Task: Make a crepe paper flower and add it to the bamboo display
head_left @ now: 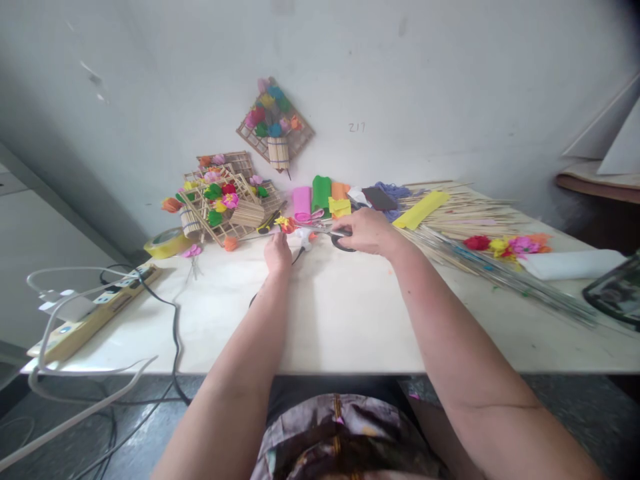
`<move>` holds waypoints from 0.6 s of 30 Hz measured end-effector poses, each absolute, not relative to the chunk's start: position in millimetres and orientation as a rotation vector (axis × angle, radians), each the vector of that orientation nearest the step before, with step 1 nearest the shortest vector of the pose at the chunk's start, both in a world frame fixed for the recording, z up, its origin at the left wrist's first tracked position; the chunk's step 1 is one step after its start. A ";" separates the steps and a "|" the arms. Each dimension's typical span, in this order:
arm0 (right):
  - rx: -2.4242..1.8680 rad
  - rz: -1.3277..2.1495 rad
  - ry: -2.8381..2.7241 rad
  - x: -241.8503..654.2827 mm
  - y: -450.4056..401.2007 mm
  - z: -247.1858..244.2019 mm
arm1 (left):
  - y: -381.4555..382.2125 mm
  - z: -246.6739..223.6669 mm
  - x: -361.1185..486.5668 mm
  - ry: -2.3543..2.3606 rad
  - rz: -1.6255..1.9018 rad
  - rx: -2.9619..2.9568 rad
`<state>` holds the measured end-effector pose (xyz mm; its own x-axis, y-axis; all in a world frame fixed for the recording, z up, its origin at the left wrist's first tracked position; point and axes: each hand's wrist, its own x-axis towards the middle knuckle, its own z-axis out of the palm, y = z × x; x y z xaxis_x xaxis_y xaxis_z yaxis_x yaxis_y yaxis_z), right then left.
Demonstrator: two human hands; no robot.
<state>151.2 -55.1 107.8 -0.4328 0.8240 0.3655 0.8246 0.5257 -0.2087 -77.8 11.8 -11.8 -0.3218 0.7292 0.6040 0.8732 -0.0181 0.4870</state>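
My left hand point(278, 253) is closed on the stem of a small yellow and red paper flower point(285, 225), held just above the table. To its right, my right hand point(367, 232) grips black-handled scissors point(341, 239), whose blades point left toward the flower. A white glue gun point(304, 239) with a dark cord lies between the two hands. Rolls of pink point(301, 202) and green point(321, 195) crepe paper stand behind them, with yellow paper pieces point(340, 207) beside.
Bamboo lattices with paper flowers point(225, 200) are heaped at back left, near yellow tape point(167, 244) and a power strip point(100, 310) with cables. Thin sticks point(470, 213), wires point(520, 280), loose flowers point(525, 245) and a white roll point(573, 264) lie right.
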 end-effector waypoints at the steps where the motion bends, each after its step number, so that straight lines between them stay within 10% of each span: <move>1: -1.356 -0.010 -2.349 151.1 -55.8 108.4 | 11.7 -11.8 -77.9 -2.067 -1.264 -1.719; 18: -1.440 -0.343 -2.453 137.2 -63.7 108.1 | 10.8 -10.8 -77.1 -2.060 -1.258 -1.736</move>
